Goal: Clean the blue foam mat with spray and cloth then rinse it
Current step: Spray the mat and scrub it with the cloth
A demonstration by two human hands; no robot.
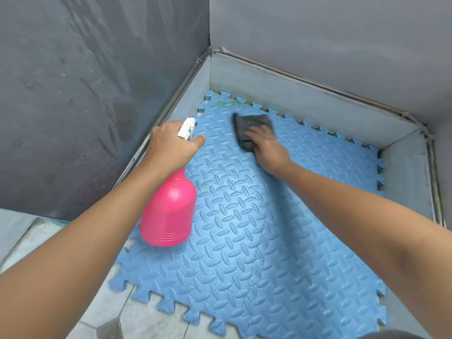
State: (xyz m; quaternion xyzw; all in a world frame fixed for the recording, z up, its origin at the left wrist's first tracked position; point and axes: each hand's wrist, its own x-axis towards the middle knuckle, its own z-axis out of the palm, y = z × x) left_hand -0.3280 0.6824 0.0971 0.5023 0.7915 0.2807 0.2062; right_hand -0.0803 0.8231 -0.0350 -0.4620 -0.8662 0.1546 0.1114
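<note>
Fingers (256,133) of right hand (269,150) spread flat, pressing grey cloth (252,123) at 12 o'clock | left hand (168,145) fingers wrapped around pink spray bottle (168,211) neck, 9 o'clock | blue foam mat (269,241) on tiled floor (137,314), in grey wall (318,33) corner

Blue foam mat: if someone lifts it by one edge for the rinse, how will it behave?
Likely floppy: the blue foam mat is a thin sheet lying flat, so a lifted edge would probably sag. Probably light for its size, being foam. Its ridged tread looks grippy, though any spray from the pink spray bottle in the left hand may leave it slick. The puzzle-tooth edges might snag.
</note>
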